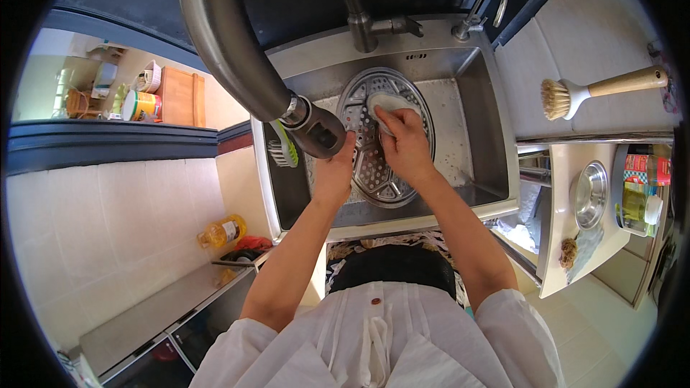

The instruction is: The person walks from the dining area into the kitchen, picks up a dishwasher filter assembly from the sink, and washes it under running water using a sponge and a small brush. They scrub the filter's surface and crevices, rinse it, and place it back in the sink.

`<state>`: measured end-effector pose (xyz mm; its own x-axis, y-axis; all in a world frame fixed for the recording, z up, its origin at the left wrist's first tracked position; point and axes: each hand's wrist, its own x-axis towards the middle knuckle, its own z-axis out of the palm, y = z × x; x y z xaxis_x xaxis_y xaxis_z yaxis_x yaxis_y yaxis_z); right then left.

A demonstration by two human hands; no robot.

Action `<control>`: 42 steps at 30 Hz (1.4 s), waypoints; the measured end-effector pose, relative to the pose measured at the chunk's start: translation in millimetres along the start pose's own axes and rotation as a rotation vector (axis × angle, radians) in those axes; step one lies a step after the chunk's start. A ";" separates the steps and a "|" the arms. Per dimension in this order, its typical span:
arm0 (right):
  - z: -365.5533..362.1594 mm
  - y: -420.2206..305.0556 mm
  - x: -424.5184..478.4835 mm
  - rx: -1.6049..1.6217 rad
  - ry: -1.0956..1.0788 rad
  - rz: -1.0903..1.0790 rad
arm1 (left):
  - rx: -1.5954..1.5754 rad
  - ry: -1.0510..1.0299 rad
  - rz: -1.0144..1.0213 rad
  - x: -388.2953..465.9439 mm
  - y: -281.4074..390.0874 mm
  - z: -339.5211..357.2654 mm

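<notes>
Over a stainless steel sink [488, 129], a round perforated metal steamer rack [372, 172] is held at its left edge by my left hand [334, 172], partly hidden under the faucet head. Pressed on the rack's upper part is a pale scrubbing pad [393, 102], pinched in my right hand [404, 143]. The large dark pull-down faucet [232, 43] arches in front of the view, its spray head [321, 132] just above my left hand. A green and white scrub brush [284, 148] lies against the sink's left wall.
Behind the sink stand a second faucet [362, 27] and a slim tap [474, 11]. At right are a wooden-handled brush [604, 89], a metal bowl [591, 195] and bottles [639, 205]. A bottle of yellow liquid [223, 230] lies at left, near a low cabinet [156, 307].
</notes>
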<state>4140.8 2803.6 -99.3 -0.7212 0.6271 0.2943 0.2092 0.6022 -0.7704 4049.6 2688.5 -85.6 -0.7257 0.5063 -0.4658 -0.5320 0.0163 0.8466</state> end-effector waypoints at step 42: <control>11.3 -20.9 12.1 0.241 0.163 0.122 | 0.079 -0.065 0.026 -0.3 -1.5 -3.8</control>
<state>4120.4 2793.0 -86.0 -0.5812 0.7702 0.2627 0.1111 0.3949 -0.9120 4049.0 2685.1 -87.7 -0.7077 0.5620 -0.4281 -0.4753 0.0695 0.8771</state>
